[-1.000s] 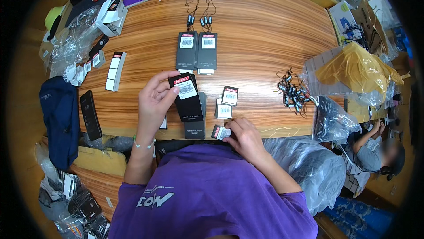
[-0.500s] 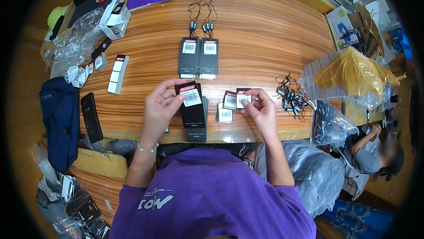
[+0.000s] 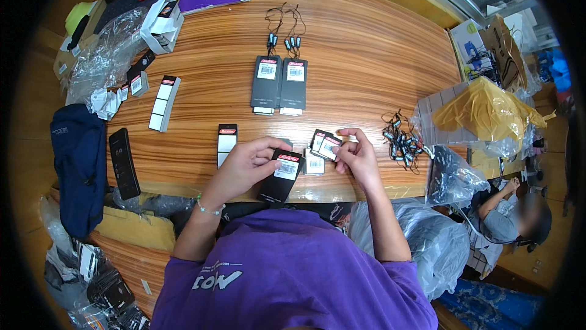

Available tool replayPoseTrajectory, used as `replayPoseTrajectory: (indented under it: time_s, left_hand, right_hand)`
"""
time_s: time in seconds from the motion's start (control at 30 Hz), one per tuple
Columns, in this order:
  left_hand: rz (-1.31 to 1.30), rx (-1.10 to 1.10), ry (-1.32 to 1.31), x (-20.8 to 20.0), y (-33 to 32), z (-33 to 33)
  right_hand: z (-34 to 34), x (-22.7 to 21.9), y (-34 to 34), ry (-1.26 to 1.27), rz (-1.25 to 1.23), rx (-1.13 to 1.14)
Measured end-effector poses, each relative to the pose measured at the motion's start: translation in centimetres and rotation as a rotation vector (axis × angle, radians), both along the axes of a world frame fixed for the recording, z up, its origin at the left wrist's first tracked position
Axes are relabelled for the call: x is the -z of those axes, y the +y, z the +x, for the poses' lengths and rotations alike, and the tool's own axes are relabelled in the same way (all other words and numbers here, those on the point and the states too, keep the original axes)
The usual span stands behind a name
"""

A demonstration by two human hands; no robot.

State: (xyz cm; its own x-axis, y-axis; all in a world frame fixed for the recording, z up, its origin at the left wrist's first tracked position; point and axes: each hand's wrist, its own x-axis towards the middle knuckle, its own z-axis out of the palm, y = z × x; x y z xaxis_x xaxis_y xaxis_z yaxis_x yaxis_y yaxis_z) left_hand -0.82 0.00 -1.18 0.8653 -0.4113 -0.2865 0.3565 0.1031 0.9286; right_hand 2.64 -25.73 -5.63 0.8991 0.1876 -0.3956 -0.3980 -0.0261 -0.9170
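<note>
We are reaching both forearms forward from the lower edge, elbows bent and tucked close to the body, the arms bare below short purple sleeves. Our left hand [image 3: 247, 162] is lying palm down and angled toward the right, its fingers curling over and its thumb pressing from the near side in a closed pinch. A thin beaded band is sitting on that wrist. Our right hand [image 3: 357, 158] is turning its palm leftward, with the index finger hooking over the top and the thumb meeting it in a tight fingertip pinch. The two hands are near each other but not touching.
</note>
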Motion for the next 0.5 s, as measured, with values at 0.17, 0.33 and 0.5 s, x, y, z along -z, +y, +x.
replayPoseTrajectory:
  time_s: [0.17,0.33,0.5]
  left_hand:
    - [-0.003,0.029,-0.01,0.5,-0.2,-0.2]
    - [-0.031,0.043,-0.017,0.5,-0.1,-0.2]
    - [-0.028,0.07,-0.055,1.0,0.2,-0.2]
  right_hand:
    - [1.0,-1.0,0.9,0.021,-0.22,-0.1]
    - [1.4,-1.1,1.6,-0.003,-0.254,-0.087]
    - [1.2,-1.2,2.0,0.002,-0.216,-0.01]
